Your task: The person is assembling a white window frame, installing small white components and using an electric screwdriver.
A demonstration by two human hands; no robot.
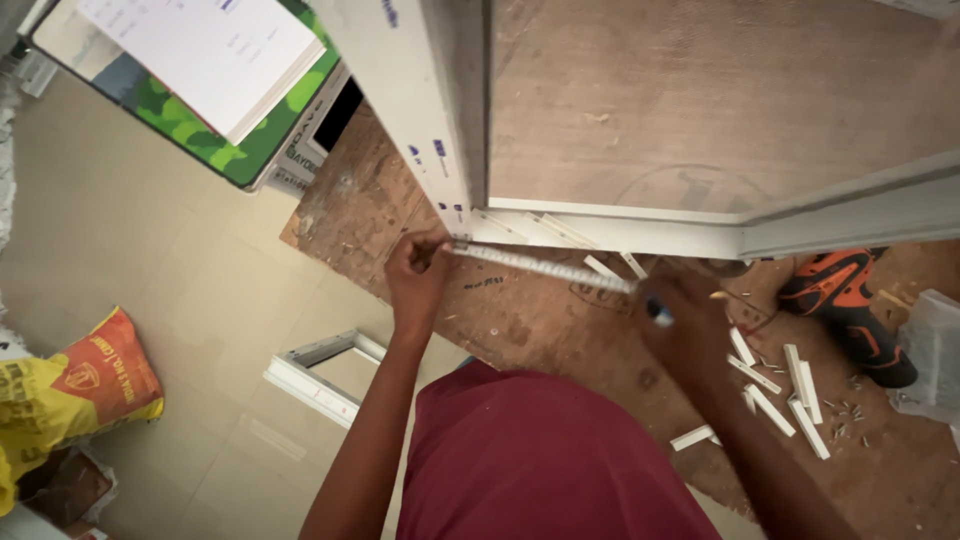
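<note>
Measuring tape (545,268) stretched along the white frame (600,225) on the wooden table (520,320).

The left hand (418,275) pinches the tape's end at the frame's corner; the right hand (690,325) grips its other end together with a pen (658,312). White offcuts (790,395) and an orange drill (845,295) lie nearby.

There was one camera, worn on the person's head. It looked straight down, close above the brown surface (560,330). The white frame (600,225) lay at the surface's far side, the floor beside it.
</note>
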